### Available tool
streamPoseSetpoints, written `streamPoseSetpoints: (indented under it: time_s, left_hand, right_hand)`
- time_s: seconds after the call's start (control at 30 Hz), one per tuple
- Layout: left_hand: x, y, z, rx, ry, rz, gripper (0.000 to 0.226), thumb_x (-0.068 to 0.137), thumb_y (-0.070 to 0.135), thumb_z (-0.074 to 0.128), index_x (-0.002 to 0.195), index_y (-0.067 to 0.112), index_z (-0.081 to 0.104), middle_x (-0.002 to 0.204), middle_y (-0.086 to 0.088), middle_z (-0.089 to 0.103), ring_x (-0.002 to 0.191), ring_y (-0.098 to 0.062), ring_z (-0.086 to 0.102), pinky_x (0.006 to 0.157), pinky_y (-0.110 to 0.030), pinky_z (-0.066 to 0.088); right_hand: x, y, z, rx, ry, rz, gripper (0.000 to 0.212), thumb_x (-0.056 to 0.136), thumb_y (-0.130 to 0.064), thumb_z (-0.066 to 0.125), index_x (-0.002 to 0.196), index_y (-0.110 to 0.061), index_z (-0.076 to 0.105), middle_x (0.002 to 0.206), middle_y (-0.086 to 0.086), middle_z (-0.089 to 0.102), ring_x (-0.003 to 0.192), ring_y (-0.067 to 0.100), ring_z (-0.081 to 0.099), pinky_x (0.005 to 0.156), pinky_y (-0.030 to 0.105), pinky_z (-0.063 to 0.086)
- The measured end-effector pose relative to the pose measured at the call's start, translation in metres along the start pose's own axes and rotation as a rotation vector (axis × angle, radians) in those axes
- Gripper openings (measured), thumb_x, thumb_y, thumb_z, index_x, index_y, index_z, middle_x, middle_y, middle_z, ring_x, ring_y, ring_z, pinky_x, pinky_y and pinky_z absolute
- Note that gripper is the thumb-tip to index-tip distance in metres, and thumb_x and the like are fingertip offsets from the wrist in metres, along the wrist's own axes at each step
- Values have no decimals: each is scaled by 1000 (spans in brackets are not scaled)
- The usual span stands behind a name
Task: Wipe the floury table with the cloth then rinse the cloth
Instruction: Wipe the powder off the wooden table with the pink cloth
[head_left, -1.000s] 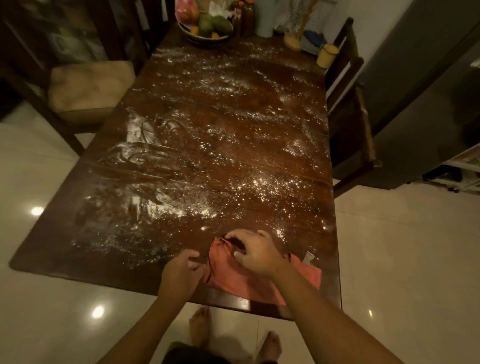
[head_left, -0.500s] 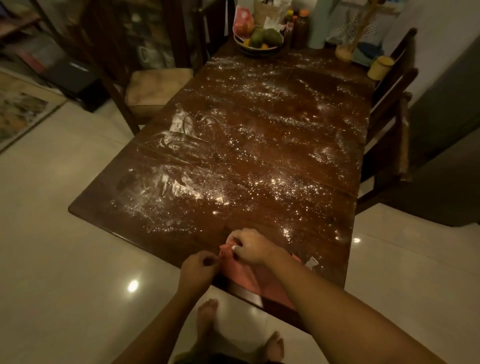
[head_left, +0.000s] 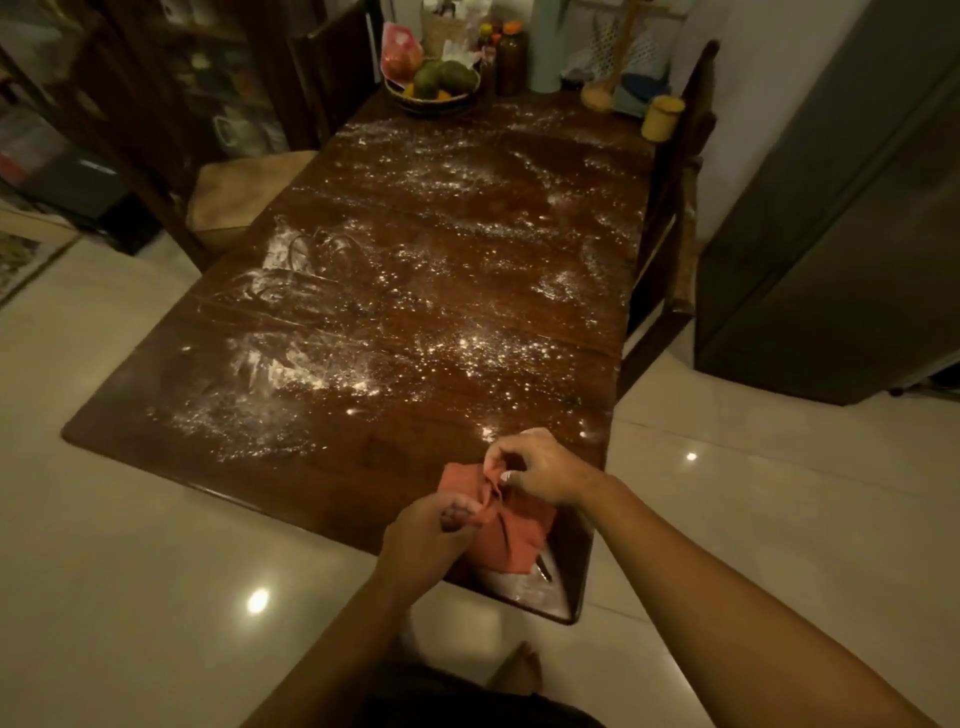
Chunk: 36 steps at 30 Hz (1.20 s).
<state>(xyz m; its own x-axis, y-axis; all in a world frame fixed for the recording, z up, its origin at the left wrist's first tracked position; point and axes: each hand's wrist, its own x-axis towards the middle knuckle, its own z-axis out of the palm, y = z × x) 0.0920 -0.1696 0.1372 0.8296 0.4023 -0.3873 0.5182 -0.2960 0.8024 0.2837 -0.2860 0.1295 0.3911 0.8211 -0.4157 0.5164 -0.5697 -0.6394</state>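
Orange cloth (head_left: 517, 535) is pinched along a gathered fold by the fingers (head_left: 496, 457) of the right hand (head_left: 543, 467) and left hand (head_left: 428, 538), probably to be bunched into a wiping pad. It is draped on the near bench (head_left: 363, 467) corner, with flour (head_left: 296, 371) spread beyond, unwiped.

The table (head_left: 363, 467) is dark brown. White flour (head_left: 291, 369) lies on it in dots and streaks. The cloth (head_left: 511, 540) is orange-pink. The floor (head_left: 130, 571) is pale cream. The cup (head_left: 661, 118) is yellow. The fruit (head_left: 447, 78) is green. The fridge (head_left: 831, 234) is grey. The chair cushion (head_left: 244, 192) is light tan.
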Motion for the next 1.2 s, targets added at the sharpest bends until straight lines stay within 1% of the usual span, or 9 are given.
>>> streamPoseSetpoints:
  time_s: [0.17, 0.27, 0.43, 0.7, 0.83, 0.97, 1.07, 1.13, 1.2]
  left_hand:
    - [6, 5, 34, 79, -220, 7, 26, 79, 18, 75, 96, 37, 69, 94, 13, 72, 89, -1, 67, 83, -35, 58]
    - [6, 5, 34, 99, -120, 15, 23, 85, 16, 72, 101, 32, 66, 97, 11, 69, 88, -6, 66, 77, -29, 57]
    - [13, -16, 16, 148, 210, -155, 31, 84, 9, 71, 109, 23, 60, 90, 5, 68, 81, -12, 67, 62, -24, 52]
    - [15, -36, 27, 183, 71, -218, 36, 81, 20, 78, 113, 17, 61, 98, 3, 69, 89, -14, 67, 71, -22, 51]
    - [21, -32, 26, 184, 18, -264, 41, 84, 29, 75, 120, 22, 58, 99, 10, 62, 89, -7, 61, 67, -19, 47]
    - [30, -28, 20, 287, -82, -246, 42, 86, 37, 69, 125, 30, 58, 90, 20, 59, 89, -5, 60, 88, -37, 51]
    - [36, -22, 13, 389, -53, -250, 35, 86, 38, 64, 120, 40, 57, 87, 23, 61, 98, -7, 61, 104, -46, 39]
    - [41, -20, 3, 447, 61, -217, 32, 88, 31, 58, 118, 41, 54, 92, 20, 66, 106, -7, 60, 117, -57, 14]
    - [47, -19, -7, 519, 130, -134, 37, 90, 26, 55, 124, 40, 51, 103, 17, 70, 111, -4, 59, 114, -62, -8]
  right_hand:
    - [-34, 38, -1, -153, -43, 101, 29, 81, -31, 70, 80, -58, 60, 110, -17, 64, 121, 16, 38, 107, 46, 37]
    - [-47, 46, -1, -160, -107, 141, 35, 73, -15, 60, 77, -49, 64, 113, -16, 63, 127, 19, 29, 109, 47, 33]
    - [-40, 34, 6, -78, 5, 113, 43, 79, -22, 54, 115, -43, 64, 120, -7, 62, 133, 24, 28, 108, 49, 35]
    - [-39, 18, 73, -305, 11, -42, 69, 91, -54, 54, 152, -38, 26, 164, 5, 14, 150, 34, 8, 121, 58, 11]
    - [-49, 28, 94, -294, 118, -3, 74, 90, -57, 55, 153, -37, 22, 165, 3, 14, 150, 34, 14, 120, 54, 14]
    - [-33, 24, 79, -248, 167, 2, 70, 93, -55, 51, 154, -39, 21, 162, 0, 21, 146, 32, 22, 117, 54, 23]
    - [-16, 21, 74, -349, 117, -150, 70, 94, -51, 50, 155, -38, 19, 164, -2, 19, 150, 31, 15, 120, 58, 14]
    - [-13, 18, 78, -377, 69, -203, 69, 95, -52, 48, 156, -34, 20, 165, -1, 19, 152, 30, 12, 122, 56, 10]
    - [-18, 22, 91, -362, 85, -214, 69, 96, -54, 47, 157, -31, 24, 166, -1, 19, 154, 29, 10, 123, 54, 8]
